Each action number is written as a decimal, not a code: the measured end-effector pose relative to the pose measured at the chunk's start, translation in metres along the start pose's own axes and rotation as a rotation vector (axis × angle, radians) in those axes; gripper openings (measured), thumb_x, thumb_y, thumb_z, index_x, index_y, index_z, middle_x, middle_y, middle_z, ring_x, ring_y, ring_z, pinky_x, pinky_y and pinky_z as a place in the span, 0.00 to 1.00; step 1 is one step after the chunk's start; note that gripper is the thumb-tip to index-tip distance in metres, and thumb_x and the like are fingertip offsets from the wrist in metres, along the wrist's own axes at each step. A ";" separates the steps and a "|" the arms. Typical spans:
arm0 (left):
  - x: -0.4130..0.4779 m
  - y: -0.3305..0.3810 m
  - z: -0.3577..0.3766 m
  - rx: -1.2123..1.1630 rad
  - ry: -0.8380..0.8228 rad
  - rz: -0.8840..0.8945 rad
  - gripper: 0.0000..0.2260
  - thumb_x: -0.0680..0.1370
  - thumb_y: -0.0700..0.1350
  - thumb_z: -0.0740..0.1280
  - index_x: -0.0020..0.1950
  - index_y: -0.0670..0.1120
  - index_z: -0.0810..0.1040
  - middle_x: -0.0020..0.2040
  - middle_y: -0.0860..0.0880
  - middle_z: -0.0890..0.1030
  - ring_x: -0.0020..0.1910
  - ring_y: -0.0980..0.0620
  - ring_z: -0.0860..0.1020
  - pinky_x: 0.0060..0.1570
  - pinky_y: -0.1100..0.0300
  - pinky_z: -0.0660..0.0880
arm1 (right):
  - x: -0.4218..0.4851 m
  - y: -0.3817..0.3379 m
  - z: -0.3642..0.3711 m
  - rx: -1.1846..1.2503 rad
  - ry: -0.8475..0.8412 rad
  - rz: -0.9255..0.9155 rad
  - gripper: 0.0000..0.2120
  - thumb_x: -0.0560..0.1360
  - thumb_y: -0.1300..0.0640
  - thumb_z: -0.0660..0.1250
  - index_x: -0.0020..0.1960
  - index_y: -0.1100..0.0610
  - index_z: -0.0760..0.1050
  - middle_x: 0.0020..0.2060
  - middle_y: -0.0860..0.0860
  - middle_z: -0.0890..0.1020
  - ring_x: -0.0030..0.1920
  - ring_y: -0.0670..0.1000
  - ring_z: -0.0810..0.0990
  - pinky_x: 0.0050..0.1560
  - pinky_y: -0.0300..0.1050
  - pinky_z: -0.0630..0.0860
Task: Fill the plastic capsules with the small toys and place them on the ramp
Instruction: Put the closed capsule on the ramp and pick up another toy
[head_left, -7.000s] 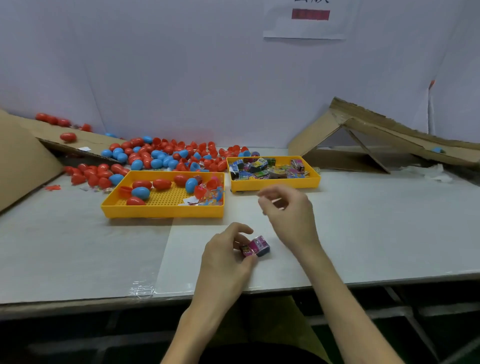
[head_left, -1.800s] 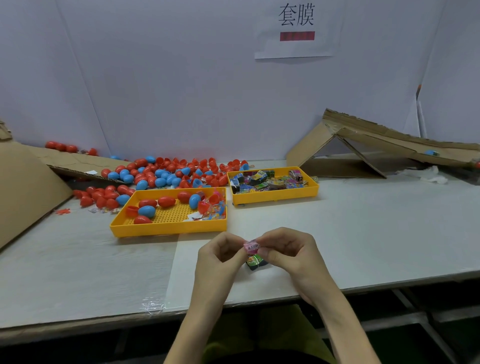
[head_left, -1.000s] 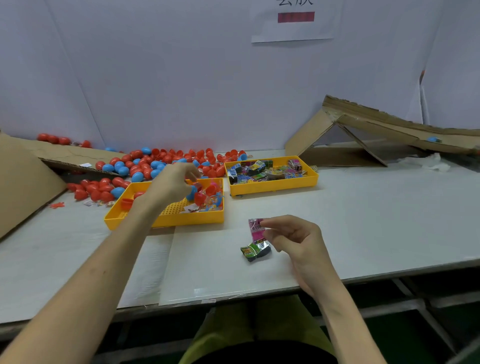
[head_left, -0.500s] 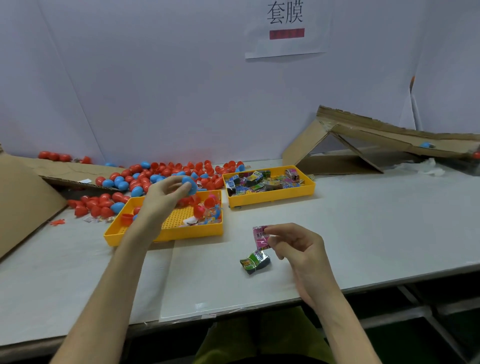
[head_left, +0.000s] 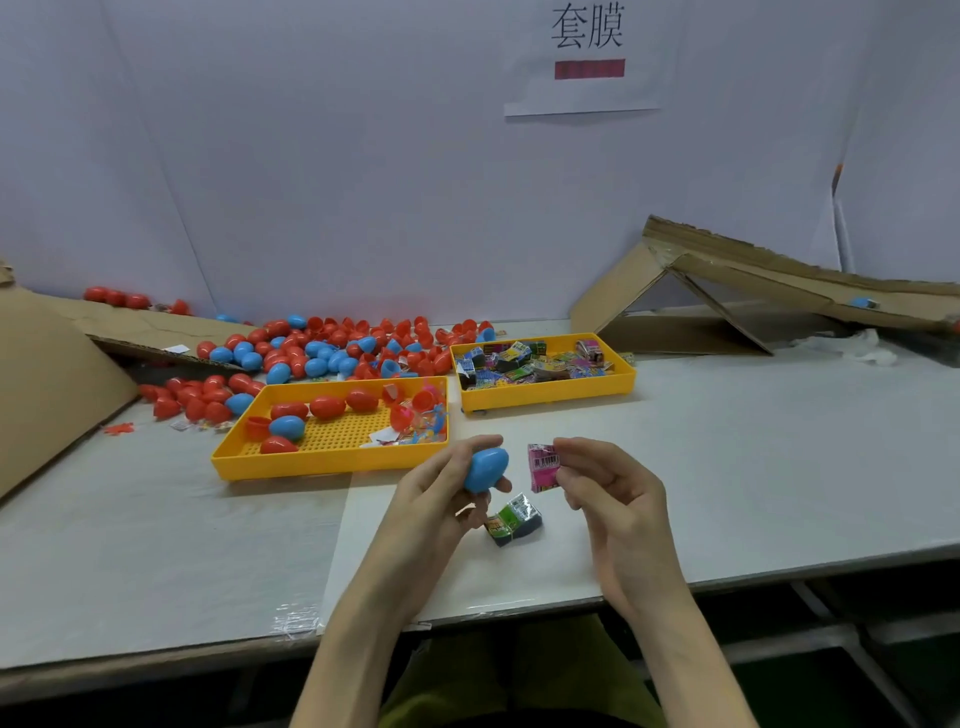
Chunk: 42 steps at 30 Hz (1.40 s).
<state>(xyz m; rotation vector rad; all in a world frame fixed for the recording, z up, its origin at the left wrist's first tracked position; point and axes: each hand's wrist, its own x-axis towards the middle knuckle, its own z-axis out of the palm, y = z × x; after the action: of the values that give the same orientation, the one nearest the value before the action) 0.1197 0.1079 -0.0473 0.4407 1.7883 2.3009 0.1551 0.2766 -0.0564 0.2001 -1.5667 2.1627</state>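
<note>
Low in the frame's centre, the left hand (head_left: 441, 499) is gripping a blue capsule (head_left: 485, 470), which is likely needing opening first, while the right hand (head_left: 618, 499) is pinching a pink packet (head_left: 543, 466) just beside it.

Quick count: 2 yellow trays (head_left: 332, 464) (head_left: 550, 399), 2 cardboard ramps (head_left: 753, 270) (head_left: 156, 327), 1 paper sign (head_left: 587, 57). Up front there's 1 blue capsule (head_left: 485, 470), 1 pink toy packet (head_left: 543, 467) and 1 green toy packet (head_left: 511, 522), plus 1 far blue capsule (head_left: 862, 302) out right. The red and blue capsule pile (head_left: 332, 348) at the back is way too many to count.
</note>
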 end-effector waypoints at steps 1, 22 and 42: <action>-0.001 -0.002 0.001 0.017 0.040 0.006 0.15 0.77 0.56 0.64 0.57 0.52 0.83 0.45 0.45 0.82 0.41 0.54 0.80 0.43 0.64 0.77 | 0.000 0.000 0.000 -0.005 -0.002 -0.005 0.21 0.74 0.73 0.67 0.46 0.47 0.87 0.45 0.51 0.87 0.46 0.45 0.84 0.41 0.32 0.77; -0.006 -0.013 0.002 0.253 0.070 0.087 0.14 0.76 0.60 0.60 0.48 0.60 0.84 0.44 0.56 0.81 0.35 0.60 0.76 0.37 0.67 0.75 | 0.000 0.003 0.003 -0.114 -0.115 0.015 0.14 0.71 0.60 0.68 0.49 0.45 0.86 0.49 0.49 0.87 0.50 0.46 0.84 0.42 0.35 0.77; -0.009 -0.010 0.006 0.300 0.104 0.160 0.16 0.72 0.63 0.64 0.48 0.53 0.82 0.36 0.57 0.80 0.32 0.60 0.75 0.34 0.69 0.73 | -0.003 0.004 0.005 -0.226 -0.093 -0.057 0.12 0.73 0.61 0.73 0.47 0.43 0.85 0.45 0.47 0.86 0.49 0.47 0.85 0.43 0.36 0.80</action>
<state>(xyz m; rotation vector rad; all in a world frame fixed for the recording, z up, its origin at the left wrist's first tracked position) 0.1295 0.1128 -0.0567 0.5370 2.2390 2.1954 0.1551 0.2706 -0.0595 0.2717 -1.8197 1.9396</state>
